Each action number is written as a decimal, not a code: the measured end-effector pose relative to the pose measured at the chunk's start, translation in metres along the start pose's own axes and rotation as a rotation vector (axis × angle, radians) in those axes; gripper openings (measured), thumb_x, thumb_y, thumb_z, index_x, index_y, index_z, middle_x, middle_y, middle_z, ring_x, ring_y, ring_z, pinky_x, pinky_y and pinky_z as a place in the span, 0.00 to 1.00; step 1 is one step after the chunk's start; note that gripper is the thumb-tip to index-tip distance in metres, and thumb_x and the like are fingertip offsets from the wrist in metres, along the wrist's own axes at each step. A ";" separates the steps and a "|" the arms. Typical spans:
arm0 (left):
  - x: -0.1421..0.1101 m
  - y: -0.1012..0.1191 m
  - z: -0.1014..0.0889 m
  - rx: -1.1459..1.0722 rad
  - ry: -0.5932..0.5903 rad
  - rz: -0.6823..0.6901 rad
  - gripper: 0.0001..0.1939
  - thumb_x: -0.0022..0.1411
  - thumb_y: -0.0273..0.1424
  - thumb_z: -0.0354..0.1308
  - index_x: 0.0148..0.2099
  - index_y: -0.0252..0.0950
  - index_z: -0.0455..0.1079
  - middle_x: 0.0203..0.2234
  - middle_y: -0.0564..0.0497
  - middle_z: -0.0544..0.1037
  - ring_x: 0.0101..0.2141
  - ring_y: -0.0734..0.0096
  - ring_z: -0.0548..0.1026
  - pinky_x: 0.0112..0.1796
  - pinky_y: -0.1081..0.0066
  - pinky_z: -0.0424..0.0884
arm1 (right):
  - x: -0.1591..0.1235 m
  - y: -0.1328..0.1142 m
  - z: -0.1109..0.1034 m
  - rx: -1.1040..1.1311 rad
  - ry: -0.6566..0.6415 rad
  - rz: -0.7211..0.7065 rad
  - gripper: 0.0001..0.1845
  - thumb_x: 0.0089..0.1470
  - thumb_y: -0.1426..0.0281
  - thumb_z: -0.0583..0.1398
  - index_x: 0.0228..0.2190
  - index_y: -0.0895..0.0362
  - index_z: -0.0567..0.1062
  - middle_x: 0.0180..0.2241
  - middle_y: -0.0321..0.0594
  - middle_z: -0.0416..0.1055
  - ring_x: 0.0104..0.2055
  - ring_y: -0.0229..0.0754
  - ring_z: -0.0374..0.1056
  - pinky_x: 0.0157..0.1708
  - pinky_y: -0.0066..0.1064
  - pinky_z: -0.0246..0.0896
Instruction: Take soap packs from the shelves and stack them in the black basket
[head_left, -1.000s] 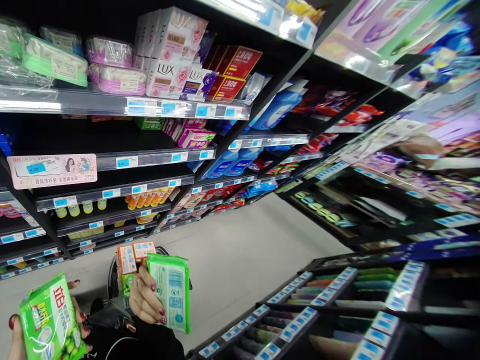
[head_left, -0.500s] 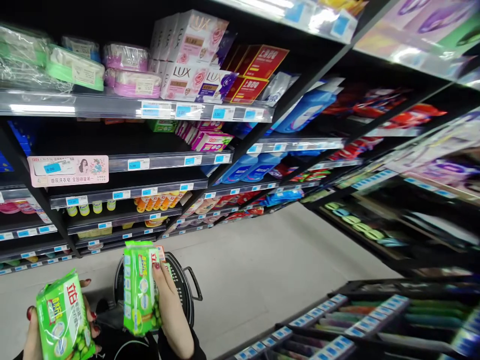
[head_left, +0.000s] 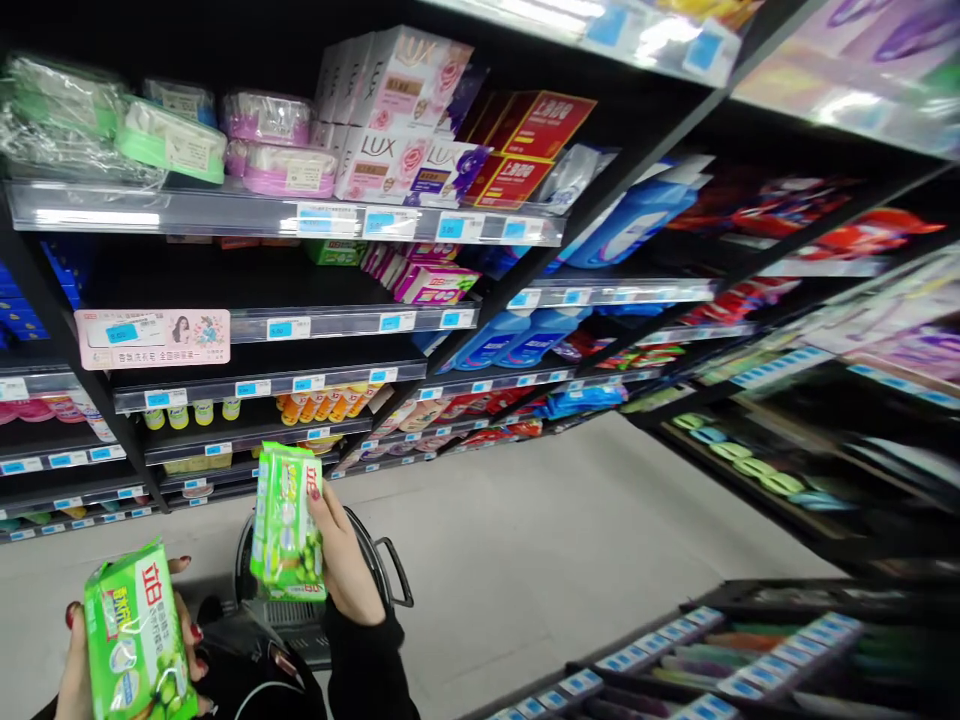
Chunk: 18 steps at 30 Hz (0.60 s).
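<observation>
My left hand is closed around a green soap pack with red lettering and a lime picture, low at the left. My right hand grips another green soap pack by its right side. This second pack is held tilted above a black shopping basket on the floor. Both hands and the pack hide much of the basket. Dark red nail polish shows on the fingers.
Ahead stands a shelf with LUX soap boxes, red soap boxes and pink soap dishes. Lower shelves hold pink packs and orange bottles. Grey floor runs between this shelf and racks on the right.
My right hand has raised its soap pack and turned it slightly, uncovering part of the basket below. The left hand keeps its pack nearly in place. The whole scene has shifted slightly right.
</observation>
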<state>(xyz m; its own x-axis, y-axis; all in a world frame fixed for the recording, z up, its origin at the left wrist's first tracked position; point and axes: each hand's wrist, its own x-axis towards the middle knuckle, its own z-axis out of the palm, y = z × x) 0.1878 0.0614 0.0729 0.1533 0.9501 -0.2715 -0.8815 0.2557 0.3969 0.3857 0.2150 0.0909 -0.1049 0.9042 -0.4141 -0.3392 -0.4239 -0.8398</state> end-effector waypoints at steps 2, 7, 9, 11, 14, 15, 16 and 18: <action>0.002 -0.001 -0.002 -0.006 -0.027 0.028 0.34 0.54 0.58 0.49 0.53 0.42 0.72 0.41 0.37 0.78 0.37 0.40 0.76 0.40 0.36 0.67 | -0.010 0.006 -0.003 -0.078 -0.073 0.024 0.32 0.37 0.52 0.68 0.44 0.54 0.75 0.50 0.43 0.72 0.55 0.51 0.64 0.50 0.37 0.61; 0.016 -0.011 -0.016 0.028 0.084 0.192 0.27 0.63 0.49 0.45 0.53 0.39 0.73 0.49 0.39 0.76 0.51 0.45 0.71 0.55 0.44 0.58 | -0.038 0.030 0.027 -0.344 -0.237 0.127 0.34 0.44 0.46 0.62 0.47 0.54 0.74 0.54 0.43 0.68 0.60 0.53 0.57 0.55 0.39 0.55; 0.021 -0.015 -0.021 0.001 0.145 0.268 0.26 0.62 0.48 0.48 0.53 0.40 0.73 0.51 0.41 0.75 0.56 0.48 0.67 0.58 0.49 0.54 | -0.049 0.033 0.049 -0.549 -0.348 0.018 0.28 0.52 0.48 0.56 0.46 0.53 0.73 0.51 0.44 0.70 0.56 0.53 0.61 0.52 0.38 0.56; 0.023 -0.018 -0.024 -0.034 0.169 0.281 0.26 0.60 0.46 0.54 0.56 0.39 0.69 0.54 0.42 0.72 0.57 0.47 0.64 0.59 0.50 0.54 | -0.058 0.031 0.071 -0.776 -0.426 -0.105 0.23 0.58 0.53 0.49 0.44 0.54 0.71 0.45 0.48 0.73 0.50 0.54 0.66 0.47 0.41 0.59; 0.022 -0.015 -0.028 -0.066 0.192 0.167 0.31 0.58 0.42 0.60 0.61 0.42 0.62 0.53 0.43 0.73 0.55 0.44 0.67 0.55 0.49 0.62 | -0.061 0.037 0.092 -1.125 -0.418 -0.214 0.24 0.61 0.58 0.43 0.43 0.58 0.71 0.37 0.56 0.74 0.42 0.60 0.69 0.41 0.48 0.60; 0.022 -0.013 -0.028 -0.057 0.198 0.110 0.32 0.57 0.43 0.61 0.62 0.44 0.61 0.52 0.44 0.74 0.54 0.43 0.68 0.53 0.48 0.65 | -0.058 0.046 0.094 -1.234 -0.406 -0.256 0.25 0.60 0.59 0.43 0.42 0.60 0.72 0.35 0.59 0.74 0.39 0.62 0.70 0.38 0.51 0.61; 0.022 -0.010 -0.027 -0.041 0.202 0.059 0.33 0.56 0.44 0.61 0.63 0.46 0.59 0.51 0.45 0.75 0.53 0.42 0.69 0.50 0.47 0.68 | -0.052 0.059 0.094 -1.332 -0.391 -0.309 0.25 0.58 0.59 0.45 0.42 0.61 0.73 0.34 0.61 0.74 0.36 0.64 0.71 0.35 0.52 0.62; 0.025 -0.005 -0.023 -0.004 0.169 -0.002 0.34 0.56 0.47 0.59 0.63 0.51 0.57 0.52 0.47 0.74 0.52 0.44 0.70 0.46 0.45 0.71 | -0.035 0.090 0.090 -1.453 -0.350 -0.471 0.24 0.52 0.59 0.52 0.42 0.62 0.75 0.33 0.63 0.75 0.33 0.66 0.72 0.29 0.52 0.63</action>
<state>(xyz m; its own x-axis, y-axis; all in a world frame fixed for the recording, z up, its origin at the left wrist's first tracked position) 0.1857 0.0794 0.0442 0.0783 0.9058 -0.4163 -0.8832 0.2567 0.3925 0.2745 0.1499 0.0612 -0.5262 0.8443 -0.1013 0.7332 0.3901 -0.5569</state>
